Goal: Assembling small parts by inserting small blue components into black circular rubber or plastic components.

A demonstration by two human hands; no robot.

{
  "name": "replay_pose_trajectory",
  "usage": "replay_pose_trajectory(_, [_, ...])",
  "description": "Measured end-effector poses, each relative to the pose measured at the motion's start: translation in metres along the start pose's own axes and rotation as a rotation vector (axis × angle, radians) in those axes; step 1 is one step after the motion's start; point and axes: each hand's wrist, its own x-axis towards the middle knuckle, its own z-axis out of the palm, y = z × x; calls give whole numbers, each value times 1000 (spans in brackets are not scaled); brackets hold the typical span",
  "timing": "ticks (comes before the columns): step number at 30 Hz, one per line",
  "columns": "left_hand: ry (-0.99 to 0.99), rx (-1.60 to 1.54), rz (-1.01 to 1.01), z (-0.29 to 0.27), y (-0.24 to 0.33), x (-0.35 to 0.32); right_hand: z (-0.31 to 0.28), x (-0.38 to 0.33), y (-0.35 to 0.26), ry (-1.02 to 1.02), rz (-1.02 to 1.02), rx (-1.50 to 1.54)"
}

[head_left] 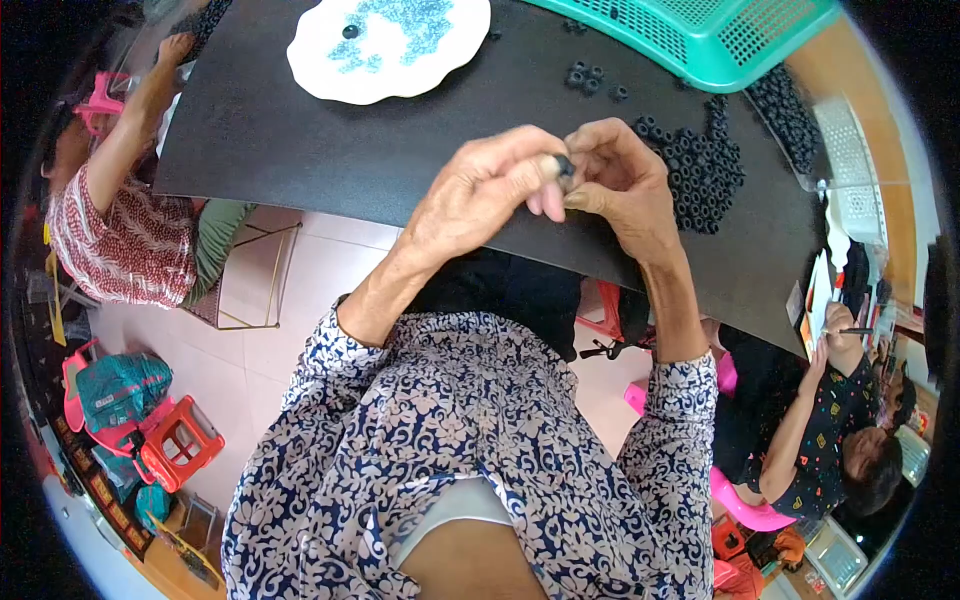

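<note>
Your patterned sleeves (480,440) lead to left hand (480,195) and right hand (620,180), fingertips pinched together on one small black ring (565,168); loosen them and it may drop off the black table (300,140).

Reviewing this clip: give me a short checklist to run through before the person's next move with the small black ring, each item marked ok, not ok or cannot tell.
1. Small black ring pinched between fingertips of both hands: ok.
2. Left hand and right hand meet above the black mat, not past its edge: ok.
3. Stock of loose black rings within reach to the right: ok.
4. White plate with small blue pieces sits flat on the mat, apart from the hands: ok.
5. Whether a blue piece is already seated in the ring: cannot tell, fingers cover it.
6. Green basket away from the hands: ok.
</note>
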Motion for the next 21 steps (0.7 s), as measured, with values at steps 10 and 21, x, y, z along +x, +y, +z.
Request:
replay_pose_trajectory(10, [-40,-67,-90,0,0,14,-5,0,-6,40,-69,-190])
replay_pose_trajectory(21, [26,57,-155,15,11,20,-1,-11,-18,129,-125,-130])
